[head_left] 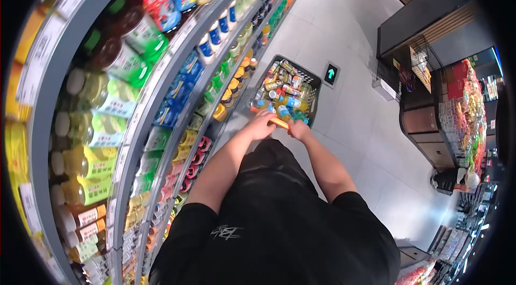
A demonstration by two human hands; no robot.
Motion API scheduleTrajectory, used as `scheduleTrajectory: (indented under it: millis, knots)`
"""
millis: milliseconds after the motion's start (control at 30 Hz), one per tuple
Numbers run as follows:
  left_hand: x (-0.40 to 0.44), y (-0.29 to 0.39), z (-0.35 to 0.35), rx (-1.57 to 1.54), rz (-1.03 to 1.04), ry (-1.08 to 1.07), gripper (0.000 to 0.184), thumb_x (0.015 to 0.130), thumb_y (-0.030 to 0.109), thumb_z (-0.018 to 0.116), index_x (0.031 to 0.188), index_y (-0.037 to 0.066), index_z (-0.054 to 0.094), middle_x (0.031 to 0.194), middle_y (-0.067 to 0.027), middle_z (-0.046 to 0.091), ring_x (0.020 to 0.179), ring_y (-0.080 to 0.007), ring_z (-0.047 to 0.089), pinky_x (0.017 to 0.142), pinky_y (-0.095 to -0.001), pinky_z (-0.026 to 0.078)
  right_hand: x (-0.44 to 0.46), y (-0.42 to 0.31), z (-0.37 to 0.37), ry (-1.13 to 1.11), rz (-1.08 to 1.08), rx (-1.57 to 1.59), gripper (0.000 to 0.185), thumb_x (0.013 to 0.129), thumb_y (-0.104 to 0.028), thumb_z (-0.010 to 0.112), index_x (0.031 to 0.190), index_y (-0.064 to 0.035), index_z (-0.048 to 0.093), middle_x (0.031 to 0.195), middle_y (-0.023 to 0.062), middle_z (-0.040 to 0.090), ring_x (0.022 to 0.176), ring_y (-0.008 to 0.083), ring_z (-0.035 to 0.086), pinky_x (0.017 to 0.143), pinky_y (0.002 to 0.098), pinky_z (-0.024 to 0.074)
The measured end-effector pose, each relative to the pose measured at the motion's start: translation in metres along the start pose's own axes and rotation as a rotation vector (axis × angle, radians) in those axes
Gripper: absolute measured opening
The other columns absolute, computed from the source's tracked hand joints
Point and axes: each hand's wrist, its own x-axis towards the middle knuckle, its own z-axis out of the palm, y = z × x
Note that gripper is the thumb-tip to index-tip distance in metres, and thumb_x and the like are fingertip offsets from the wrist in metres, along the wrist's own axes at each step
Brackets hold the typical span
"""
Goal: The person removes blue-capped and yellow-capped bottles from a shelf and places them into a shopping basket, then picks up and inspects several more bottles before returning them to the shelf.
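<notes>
An orange bar (279, 123), which looks like a handle, runs between my two hands near the basket's closest edge. My left hand (261, 125) is closed on its left end, and my right hand (296, 128) is closed on its right end. Just beyond them a dark basket (317, 96) stands on the floor. It is filled with several bottles and cans, among them a bottle with a blue label (293, 102) and yellow-orange drink. My fingers are partly hidden by the backs of my hands.
Curved shelves (121, 145) packed with bottles and packs rise close on my left. A floor sign with a green arrow (331, 74) lies right of the basket. Further right stand a dark counter (392, 65), a wire rack (425, 54) and a display of colourful packets (473, 118).
</notes>
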Motion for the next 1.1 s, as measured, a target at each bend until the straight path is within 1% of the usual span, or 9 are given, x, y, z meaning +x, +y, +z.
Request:
scheduleTrajectory:
  millis: [167,267,300,367,467,533,700,800,1100]
  knots:
    - [-0.209,-0.144,0.017,-0.351,-0.459,0.237,0.029,0.097,0.021,0.065,0.119,0.004,0.068,0.108,-0.0195,0.073,0.107,-0.0399,0.069,0.098,-0.044,0.054,-0.045,0.001,0.036,0.298,-0.032,-0.039,0.06,0.101,-0.049,0.046,0.094,0.0015,0.078,0.096,0.03,0.074,0.1,0.0475,0.072,0.093,0.0541,0.0546]
    - [-0.408,-0.209,0.044,0.21,-0.973,0.095,0.031,0.096,0.016,0.053,0.112,0.003,0.075,0.119,-0.0226,0.074,0.115,-0.0372,0.07,0.102,-0.0485,0.053,-0.02,0.03,0.058,0.284,-0.056,-0.029,0.059,0.099,-0.048,0.047,0.094,0.0027,0.077,0.096,0.0324,0.073,0.104,0.0488,0.071,0.094,0.0551,0.0541]
    - [-0.477,-0.207,0.059,0.215,-1.129,0.273,0.033,0.096,0.016,0.052,0.112,0.003,0.077,0.118,-0.0214,0.075,0.115,-0.0359,0.071,0.104,-0.0495,0.051,-0.021,0.029,0.056,0.223,-0.114,-0.091,0.058,0.099,-0.046,0.045,0.09,0.0003,0.08,0.083,0.0274,0.074,0.082,0.0425,0.075,0.082,0.0505,0.0581]
    - [-0.579,-0.182,0.049,0.485,-1.029,-0.38,0.033,0.093,0.025,0.059,0.116,0.012,0.078,0.112,-0.0203,0.076,0.103,-0.0363,0.075,0.089,-0.0505,0.059,-0.021,0.023,0.047,-0.054,-0.024,0.029,0.061,0.1,-0.049,0.045,0.089,-0.0003,0.079,0.096,0.0272,0.076,0.095,0.0418,0.075,0.093,0.0516,0.0557]
    - [-0.652,-0.127,0.076,-0.038,-1.381,-0.136,0.022,0.1,0.024,0.058,0.097,0.009,0.074,0.083,-0.0081,0.075,0.07,-0.0232,0.073,0.06,-0.0462,0.057,-0.012,0.021,0.045,-0.159,-0.045,0.045,0.05,0.101,-0.038,0.047,0.087,-0.0013,0.079,0.071,0.0161,0.072,0.052,0.0265,0.067,0.055,0.0422,0.0564]
    - [-0.663,-0.087,0.12,-0.992,-1.637,0.981,0.019,0.101,0.024,0.056,0.109,0.011,0.068,0.083,-0.0079,0.072,0.067,-0.0217,0.068,0.06,-0.0436,0.053,-0.004,0.006,0.045,0.068,-0.261,-0.145,0.042,0.098,-0.034,0.056,0.091,0.0013,0.077,0.078,0.0201,0.074,0.067,0.031,0.072,0.066,0.0451,0.0579]
    - [-0.633,-0.022,0.221,-1.423,-1.543,1.092,0.019,0.1,0.022,0.057,0.113,0.009,0.065,0.096,-0.0104,0.074,0.083,-0.0262,0.071,0.071,-0.042,0.055,-0.043,-0.151,0.001,0.282,-0.647,-0.053,0.034,0.094,-0.029,0.065,0.09,0.0042,0.073,0.082,0.0223,0.074,0.076,0.0331,0.074,0.072,0.0444,0.0563]
    - [-0.6,-0.007,0.257,-1.566,-1.349,1.001,0.022,0.1,0.023,0.058,0.116,0.009,0.063,0.104,-0.0113,0.073,0.092,-0.0283,0.07,0.081,-0.0456,0.055,-0.122,-0.303,-0.062,0.132,-1.068,0.315,0.022,0.103,-0.02,0.066,0.092,-0.0001,0.067,0.078,-0.0009,0.063,0.075,0.0074,0.057,0.068,0.0272,0.0491]
    - [-0.513,-0.046,0.157,-1.02,-1.246,1.193,0.022,0.097,0.022,0.06,0.105,0.004,0.07,0.091,-0.0087,0.073,0.075,-0.0204,0.068,0.067,-0.0373,0.055,-0.379,-0.599,-0.214,0.824,-2.01,0.373,0.051,0.088,-0.034,0.08,0.127,-0.0071,0.063,0.135,0.0255,0.052,0.128,0.043,0.052,0.109,0.0506,0.0449]
